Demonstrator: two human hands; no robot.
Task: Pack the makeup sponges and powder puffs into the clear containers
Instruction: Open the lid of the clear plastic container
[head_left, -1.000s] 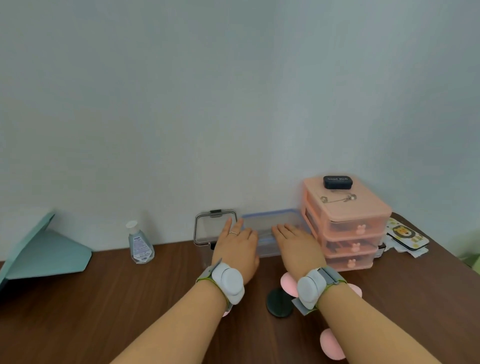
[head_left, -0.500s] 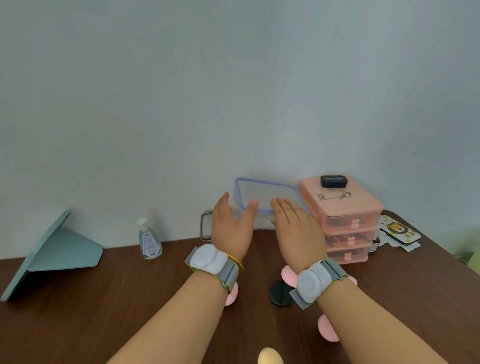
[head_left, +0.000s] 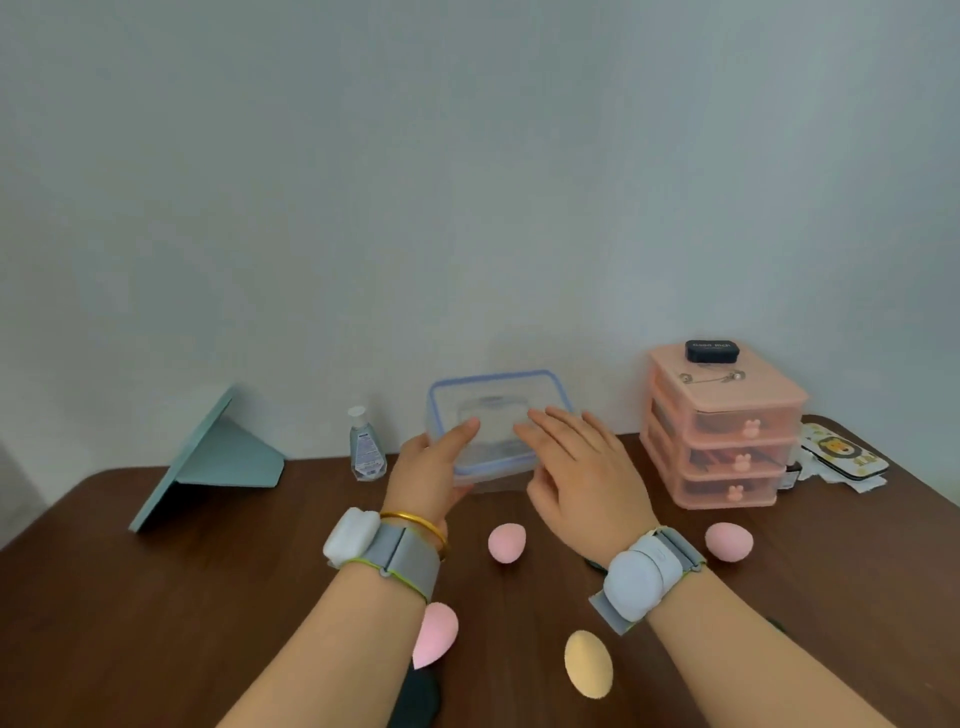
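A clear container with a blue-rimmed lid (head_left: 545, 387) is tilted up off the brown table, near the wall. My left hand (head_left: 428, 480) grips its left side, thumb on top of the lid. My right hand (head_left: 582, 480) lies with straight fingers on the right part of the lid. Egg-shaped sponges lie on the table: a pink one (head_left: 506, 543) between my wrists, another pink one (head_left: 728, 541) at the right, a pink teardrop (head_left: 436, 639) under my left forearm, a beige one (head_left: 588, 670) near the front. A dark puff (head_left: 415, 701) shows at the bottom edge.
A pink three-drawer organiser (head_left: 722, 431) with a small black box (head_left: 711, 351) on top stands at the right. A lion-print case (head_left: 844, 452) lies beyond it. A sanitiser bottle (head_left: 367, 452) and a teal folded stand (head_left: 208, 462) are at the left.
The blue-rimmed container has come up off the table at the wall and towards me, held in my left hand. The view now takes in more of the table, with more sponges in sight.
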